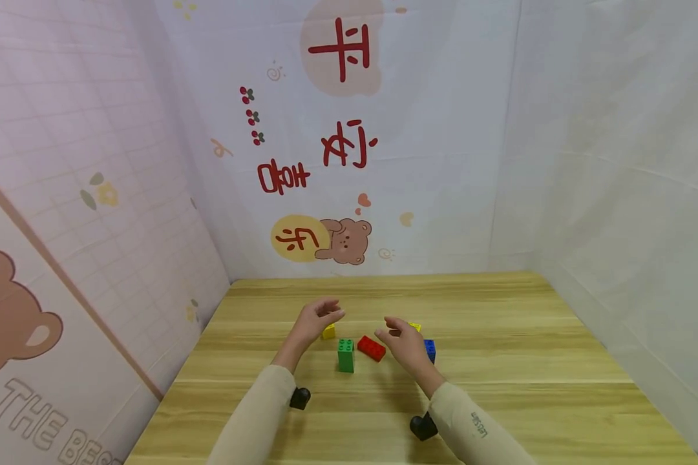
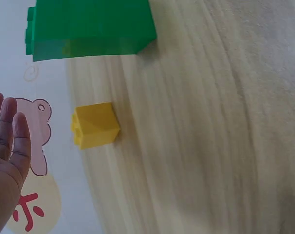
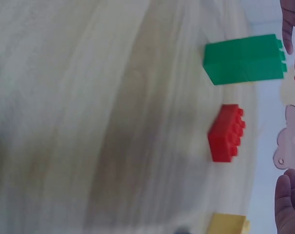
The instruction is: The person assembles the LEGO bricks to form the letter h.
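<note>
Cloth [image 1: 442,142] first: hung pale and printed behind and at both sides. Next, table [image 1: 518,368]: ran wood-grained below. Then right hand [image 1: 405,342]: hovered beside red brick [image 1: 371,349], thumb parted from fingers, with nothing gripped. Left hand [image 1: 314,321]: hovered near yellow brick [image 1: 328,333], thumb likewise apart, with nothing gripped. Of the bricks, tallest in green brick [image 1: 346,358]: stood upright between the forearms, studs up. Red brick: lay flat and slanted just beside green, not touching. Blue brick [image 1: 430,352]: sat past the right wrist, partly hidden. Second yellow brick [image 1: 415,327]: peeped out beyond the right hand.

Looked, as a judgement, like a moment without a grip; could not tell reaching from letting go. Seemed to call next for choosing one brick, lowering, and pinching without toppling green.
</note>
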Demonstrator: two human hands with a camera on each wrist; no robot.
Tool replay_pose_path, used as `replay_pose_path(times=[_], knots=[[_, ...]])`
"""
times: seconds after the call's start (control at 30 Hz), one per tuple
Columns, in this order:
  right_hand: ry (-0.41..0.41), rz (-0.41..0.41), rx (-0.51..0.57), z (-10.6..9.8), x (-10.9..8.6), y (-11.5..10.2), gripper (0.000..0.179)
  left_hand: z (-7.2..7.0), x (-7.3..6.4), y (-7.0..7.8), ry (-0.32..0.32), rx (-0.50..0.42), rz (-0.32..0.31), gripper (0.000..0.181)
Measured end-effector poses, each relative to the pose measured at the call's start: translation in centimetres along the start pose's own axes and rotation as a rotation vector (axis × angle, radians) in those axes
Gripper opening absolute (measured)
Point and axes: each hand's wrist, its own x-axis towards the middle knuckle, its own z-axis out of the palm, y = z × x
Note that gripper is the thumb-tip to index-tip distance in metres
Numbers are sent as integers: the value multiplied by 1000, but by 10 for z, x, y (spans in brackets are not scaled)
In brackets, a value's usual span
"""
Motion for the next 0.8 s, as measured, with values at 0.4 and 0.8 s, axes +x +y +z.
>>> replay_pose_path(times=[0.4,0.8], knots=[[-4,57,15,28,-4,19,51,-4,-10,-18,-36,-57,-43,47],[73,121,37,36,-4,31,50,2,-19,-37,-95,-63,-56,50]])
